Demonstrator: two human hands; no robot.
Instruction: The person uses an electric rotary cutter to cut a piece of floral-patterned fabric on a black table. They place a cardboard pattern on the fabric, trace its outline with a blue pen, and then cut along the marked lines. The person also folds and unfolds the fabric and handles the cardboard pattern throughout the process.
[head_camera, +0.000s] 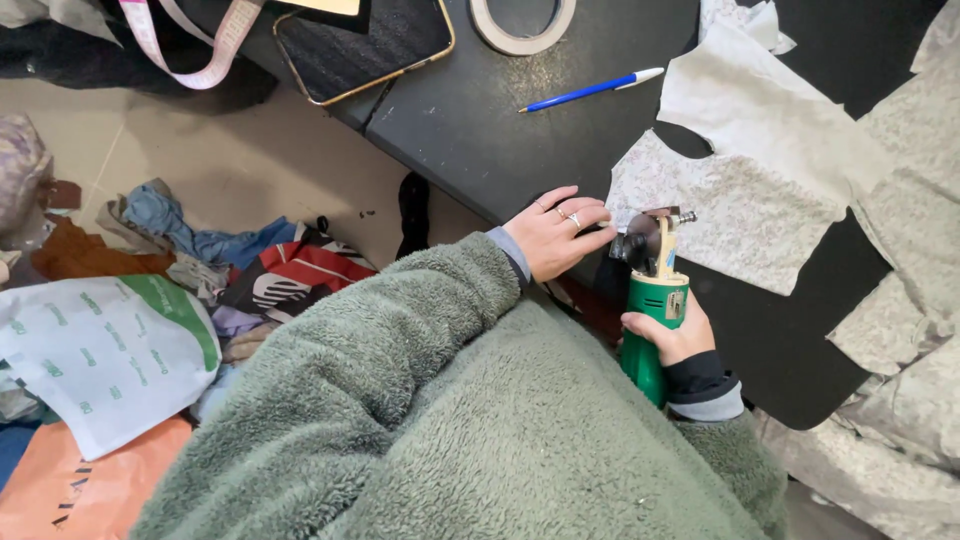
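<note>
My right hand (672, 335) grips the green body of a small rotary cutter (652, 300), whose round blade points at the edge of a pale patterned fabric piece (730, 215) on the black table (480, 120). My left hand (556, 232), with rings on two fingers, rests on the table edge beside the blade, fingertips touching the left edge of that fabric. Both arms wear a fuzzy grey-green fleece.
More cut fabric pieces (770, 105) lie on the right of the table. A blue pen (590, 90), a tape roll (523, 25), a phone (362, 45) and a pink measuring tape (190, 55) sit at the far side. Clothes and bags (110, 350) are heaped on the floor at left.
</note>
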